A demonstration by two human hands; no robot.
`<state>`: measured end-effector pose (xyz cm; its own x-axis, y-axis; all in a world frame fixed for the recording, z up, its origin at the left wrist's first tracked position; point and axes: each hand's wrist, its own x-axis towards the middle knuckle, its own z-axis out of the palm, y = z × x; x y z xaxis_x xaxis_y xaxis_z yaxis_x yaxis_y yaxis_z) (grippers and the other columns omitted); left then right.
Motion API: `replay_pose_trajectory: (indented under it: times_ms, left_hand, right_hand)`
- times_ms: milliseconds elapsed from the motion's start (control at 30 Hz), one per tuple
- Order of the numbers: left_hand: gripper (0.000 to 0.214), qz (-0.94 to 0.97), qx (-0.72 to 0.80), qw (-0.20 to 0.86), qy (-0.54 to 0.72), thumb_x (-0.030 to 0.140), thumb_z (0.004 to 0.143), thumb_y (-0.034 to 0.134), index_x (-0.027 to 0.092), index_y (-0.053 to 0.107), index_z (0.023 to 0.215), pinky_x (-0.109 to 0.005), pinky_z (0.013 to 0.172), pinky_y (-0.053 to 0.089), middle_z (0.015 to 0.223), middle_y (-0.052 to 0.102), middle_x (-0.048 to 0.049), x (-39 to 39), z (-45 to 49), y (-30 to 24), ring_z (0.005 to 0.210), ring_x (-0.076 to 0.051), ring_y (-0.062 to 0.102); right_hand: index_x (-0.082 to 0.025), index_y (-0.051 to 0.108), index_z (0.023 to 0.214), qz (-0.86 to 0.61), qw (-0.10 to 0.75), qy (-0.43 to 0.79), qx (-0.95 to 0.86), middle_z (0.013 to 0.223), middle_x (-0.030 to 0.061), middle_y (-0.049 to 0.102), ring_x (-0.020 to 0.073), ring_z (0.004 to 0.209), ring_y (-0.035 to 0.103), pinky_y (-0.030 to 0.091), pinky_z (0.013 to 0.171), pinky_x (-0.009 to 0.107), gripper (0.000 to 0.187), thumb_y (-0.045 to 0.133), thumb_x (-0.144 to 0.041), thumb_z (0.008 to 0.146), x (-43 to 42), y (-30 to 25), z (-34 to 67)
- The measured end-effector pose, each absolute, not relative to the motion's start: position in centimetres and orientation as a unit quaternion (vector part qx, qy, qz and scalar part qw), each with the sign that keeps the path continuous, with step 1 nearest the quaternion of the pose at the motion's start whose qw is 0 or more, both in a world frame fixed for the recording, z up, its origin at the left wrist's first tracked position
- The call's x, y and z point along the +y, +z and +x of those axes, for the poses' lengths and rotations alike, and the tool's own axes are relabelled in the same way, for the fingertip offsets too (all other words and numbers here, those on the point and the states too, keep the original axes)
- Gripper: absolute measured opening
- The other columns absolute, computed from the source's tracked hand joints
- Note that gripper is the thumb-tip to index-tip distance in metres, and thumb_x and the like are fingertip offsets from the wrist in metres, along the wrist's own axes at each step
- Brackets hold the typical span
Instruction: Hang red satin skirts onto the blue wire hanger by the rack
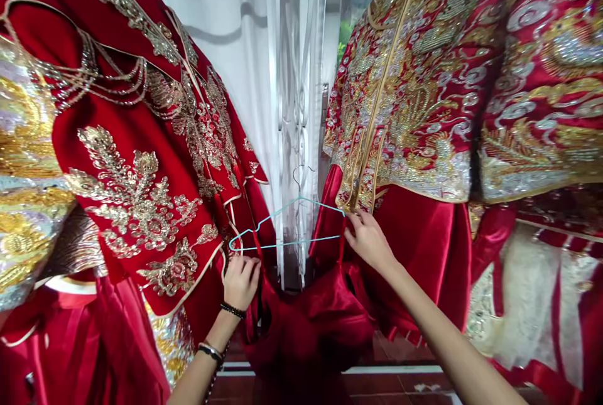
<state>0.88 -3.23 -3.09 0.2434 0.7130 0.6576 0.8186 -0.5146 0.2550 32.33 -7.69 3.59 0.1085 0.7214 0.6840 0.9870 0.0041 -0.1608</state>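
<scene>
A light-blue wire hanger is in front of me, with its hook pointing up. From it hangs a dark red strappy dress, one thin strap near each end. My right hand grips the hanger's right end, where the right strap loops over. Below the left end, my left hand is closed with its fingertips at the left strap; the strap is partly hidden there. Bracelets circle my left wrist. The dress's lower part fades into shadow.
Red jackets with gold beading hang close on the left and on the right, above red skirts. Behind the hanger are a white curtain and white metal bars. Reddish floor tiles show below.
</scene>
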Motion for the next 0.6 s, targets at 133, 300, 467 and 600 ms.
replay_pose_trajectory:
  times_ms: [133, 300, 467, 600]
  left_hand:
    - [0.038, -0.768, -0.619, -0.041, -0.158, 0.048, 0.081, 0.037, 0.021, 0.062, 0.089, -0.034, 0.065, 0.046, 0.085, 0.064, -0.0105, -4.2, 1.1, -4.0, 0.079, -0.025, 0.061]
    - [0.043, -0.739, -0.669, -0.08, 0.014, 0.053, 0.074, 0.043, 0.019, 0.066, 0.089, -0.039, 0.069, 0.046, 0.094, 0.066, -0.0157, -5.3, 0.7, -3.9, 0.09, -0.032, 0.061]
    - [0.042, -0.737, -0.664, -0.094, 0.083, 0.045, 0.065, 0.058, 0.016, 0.066, 0.096, -0.04, 0.071, 0.046, 0.102, 0.063, -0.0205, -5.4, 0.5, -3.9, 0.094, -0.033, 0.06]
    - [0.039, -0.73, -0.67, -0.115, 0.071, 0.034, 0.061, 0.063, 0.015, 0.066, 0.095, -0.041, 0.072, 0.046, 0.102, 0.063, -0.0223, -5.0, 0.8, -3.9, 0.094, -0.035, 0.059]
  right_hand:
    - [-0.017, 0.048, 0.117, -0.654, 0.47, -0.24, -0.543, 0.119, 0.0135, 0.046, 0.0245, 0.114, 0.041, 0.036, 0.095, 0.041, 0.038, 0.037, -0.024, 0.081, -9.5, 0.4, 31.5]
    - [-0.02, 0.058, 0.089, -0.706, 0.378, -0.091, -0.592, 0.09, 0.0068, 0.06, 0.0187, 0.088, 0.055, 0.044, 0.079, 0.03, 0.024, 0.035, -0.02, 0.08, -12.1, -5.0, 31.6]
    - [-0.02, 0.06, 0.092, -0.824, 0.152, 0.074, -0.54, 0.092, 0.0103, 0.064, 0.0207, 0.082, 0.062, 0.044, 0.065, 0.029, 0.025, 0.038, -0.021, 0.079, -12.8, -8.7, 33.6]
    - [-0.013, 0.063, 0.089, -0.844, 0.108, 0.117, -0.511, 0.09, 0.0191, 0.066, 0.0271, 0.084, 0.064, 0.044, 0.063, 0.031, 0.024, 0.045, -0.021, 0.075, -12.8, -10.2, 34.5]
